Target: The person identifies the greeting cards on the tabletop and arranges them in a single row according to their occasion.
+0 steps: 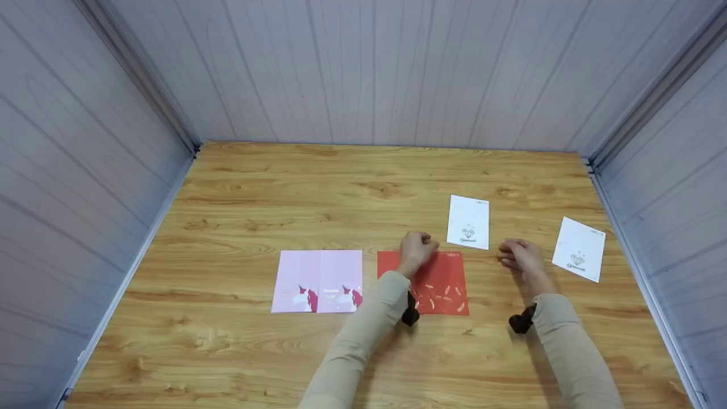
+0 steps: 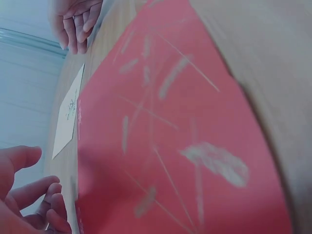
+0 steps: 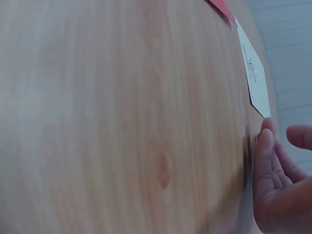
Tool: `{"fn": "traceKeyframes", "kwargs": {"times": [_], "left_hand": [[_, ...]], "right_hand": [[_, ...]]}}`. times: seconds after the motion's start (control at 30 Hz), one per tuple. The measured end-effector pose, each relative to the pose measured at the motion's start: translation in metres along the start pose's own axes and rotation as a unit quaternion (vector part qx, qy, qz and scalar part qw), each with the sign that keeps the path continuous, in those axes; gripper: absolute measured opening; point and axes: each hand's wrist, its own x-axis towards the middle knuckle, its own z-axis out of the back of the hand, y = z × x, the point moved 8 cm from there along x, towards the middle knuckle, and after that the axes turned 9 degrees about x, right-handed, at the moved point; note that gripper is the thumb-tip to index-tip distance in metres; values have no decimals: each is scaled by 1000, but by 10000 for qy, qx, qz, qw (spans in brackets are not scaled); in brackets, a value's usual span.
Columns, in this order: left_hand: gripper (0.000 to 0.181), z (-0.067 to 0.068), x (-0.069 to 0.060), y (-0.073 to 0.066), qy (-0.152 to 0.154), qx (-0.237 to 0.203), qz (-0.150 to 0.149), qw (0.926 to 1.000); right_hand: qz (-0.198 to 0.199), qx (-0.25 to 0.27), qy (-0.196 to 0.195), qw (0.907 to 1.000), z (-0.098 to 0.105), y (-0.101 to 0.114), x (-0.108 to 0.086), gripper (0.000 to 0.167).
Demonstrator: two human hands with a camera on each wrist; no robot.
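Observation:
My left hand (image 1: 417, 251) is over the upper edge of the red cards (image 1: 440, 289), which lie side by side on the table; in the left wrist view its fingers are loosely bent with nothing between them, beside the red surface (image 2: 161, 122). My right hand (image 1: 523, 258) hovers over the wood between two white cards, fingers relaxed and holding nothing. One white card (image 1: 468, 221) lies above the red ones, its print facing up. The other white card (image 1: 579, 249) lies tilted to the right of my right hand.
Two pink cards (image 1: 298, 278) with a unicorn print lie side by side, left of the red ones. Wood-grain table (image 1: 227, 352) surrounds the cards. Pale panelled walls (image 1: 341, 68) stand at the back and both sides.

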Motion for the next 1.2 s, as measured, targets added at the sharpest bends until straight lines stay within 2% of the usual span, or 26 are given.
{"fn": "traceKeyframes", "kwargs": {"times": [0.1,0.3,0.43,0.5,0.63,0.83,0.93,1.13,1.2], "left_hand": [[26,-6,3,-6,88,-79,60,9999],[17,-19,7,-12,194,-388,238,9988],[37,-26,9,-14,253,-595,255,9976],[40,-28,10,-14,252,-683,299,9969],[41,-31,12,-16,277,-689,364,9966],[41,-34,14,-20,566,-504,421,9962],[37,-36,14,-21,660,-471,457,9957],[9,-39,14,-21,807,-653,572,9930],[12,-39,14,-22,827,-613,557,9931]], "right_hand": [[-111,211,-123,9996,-1,0,0,30],[-175,193,-192,9995,-6,1,1,30],[-177,327,-150,9992,-9,1,1,23],[-174,354,-146,9991,-10,1,0,22],[-205,210,-177,9994,-11,3,-1,25],[-98,-251,-121,9996,-16,8,1,31],[-33,-327,-109,9994,-17,9,2,29],[-73,-358,-83,9993,-19,6,4,32],[-68,-320,-66,9994,-20,5,5,33]]}}
